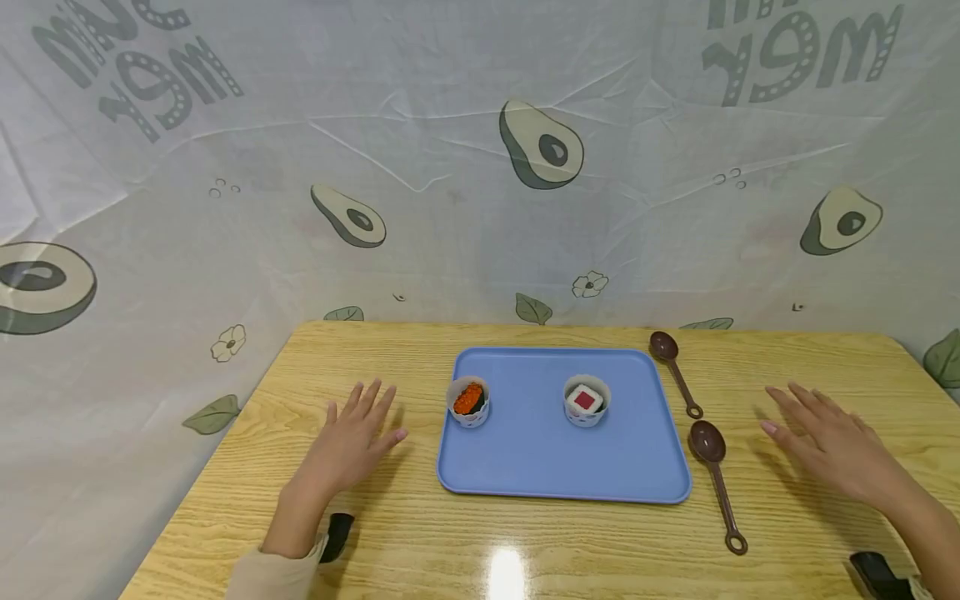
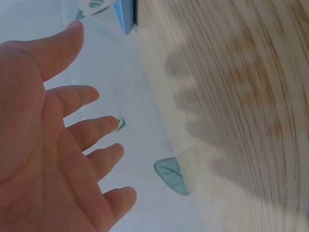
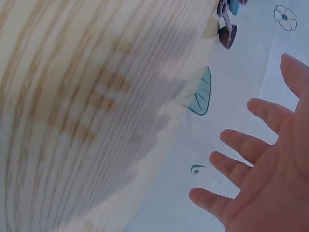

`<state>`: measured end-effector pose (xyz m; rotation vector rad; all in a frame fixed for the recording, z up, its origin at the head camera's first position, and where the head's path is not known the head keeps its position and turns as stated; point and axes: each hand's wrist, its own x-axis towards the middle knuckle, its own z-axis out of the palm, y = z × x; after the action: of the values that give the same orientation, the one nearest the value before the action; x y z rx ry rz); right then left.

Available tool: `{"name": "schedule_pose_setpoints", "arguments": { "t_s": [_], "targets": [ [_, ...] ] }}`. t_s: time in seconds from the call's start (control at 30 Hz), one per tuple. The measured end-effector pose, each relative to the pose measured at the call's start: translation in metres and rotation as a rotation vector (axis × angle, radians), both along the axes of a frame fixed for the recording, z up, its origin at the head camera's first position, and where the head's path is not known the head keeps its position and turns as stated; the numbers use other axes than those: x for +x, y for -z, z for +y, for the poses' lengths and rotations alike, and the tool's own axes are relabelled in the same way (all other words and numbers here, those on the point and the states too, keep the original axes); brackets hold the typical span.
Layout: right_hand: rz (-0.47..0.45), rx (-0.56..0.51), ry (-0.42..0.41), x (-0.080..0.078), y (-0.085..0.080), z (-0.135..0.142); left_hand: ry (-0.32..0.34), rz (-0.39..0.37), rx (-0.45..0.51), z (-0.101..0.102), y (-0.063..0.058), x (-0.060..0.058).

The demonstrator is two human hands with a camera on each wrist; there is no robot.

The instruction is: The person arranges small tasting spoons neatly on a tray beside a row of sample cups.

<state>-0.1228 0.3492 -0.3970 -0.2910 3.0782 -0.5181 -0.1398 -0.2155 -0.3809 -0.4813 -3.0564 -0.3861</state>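
My left hand (image 1: 348, 446) hovers over the table to the left of a blue tray (image 1: 525, 467), its fingers spread and nothing in them. Off to the tray's right, my right hand (image 1: 836, 442) is likewise spread and holds nothing. On the tray's left edge stands a small paper cup (image 1: 471, 419) with orange-roe sushi (image 1: 468, 398) inside. A second paper cup (image 1: 584, 419) with a white sushi roll (image 1: 585, 399), red in the centre, sits right of the tray's middle. Two brown spoons lie between tray and right hand: a farther spoon (image 1: 664, 347) and a nearer spoon (image 1: 707, 442).
The wooden table (image 1: 420, 550) ends at the back against a pale curtain (image 1: 450, 167) printed with avocados and leaves. The farther spoon lies close along the tray's right edge. A black wrist strap (image 1: 337, 536) shows at my left sleeve.
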Motion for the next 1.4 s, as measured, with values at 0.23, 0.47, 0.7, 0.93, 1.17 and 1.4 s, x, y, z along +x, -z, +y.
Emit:
{"name": "schedule_pose_setpoints", "arguments": {
  "t_s": [0.23,0.47,0.7,0.93,1.17,1.4],
  "targets": [
    [-0.047,-0.061,0.001,-0.001,-0.006,-0.003,0.002,-0.066,0.135,0.008,-0.001,-0.003],
    [-0.023,-0.107,0.01,0.002,-0.007,-0.007,-0.029,-0.125,0.306,0.018,0.001,-0.006],
    [0.046,-0.176,-0.04,0.005,-0.005,-0.008,-0.134,-0.196,0.518,0.031,0.006,-0.008],
    [0.061,-0.179,-0.06,0.006,-0.005,-0.013,-0.226,-0.314,0.666,0.041,0.012,-0.011],
    [0.046,-0.219,-0.081,0.007,-0.004,-0.016,-0.273,-0.381,0.763,0.046,0.016,-0.015],
    [0.003,-0.295,-0.121,0.008,-0.002,-0.016,-0.293,-0.44,0.861,0.05,0.022,-0.017]
  ]
}}
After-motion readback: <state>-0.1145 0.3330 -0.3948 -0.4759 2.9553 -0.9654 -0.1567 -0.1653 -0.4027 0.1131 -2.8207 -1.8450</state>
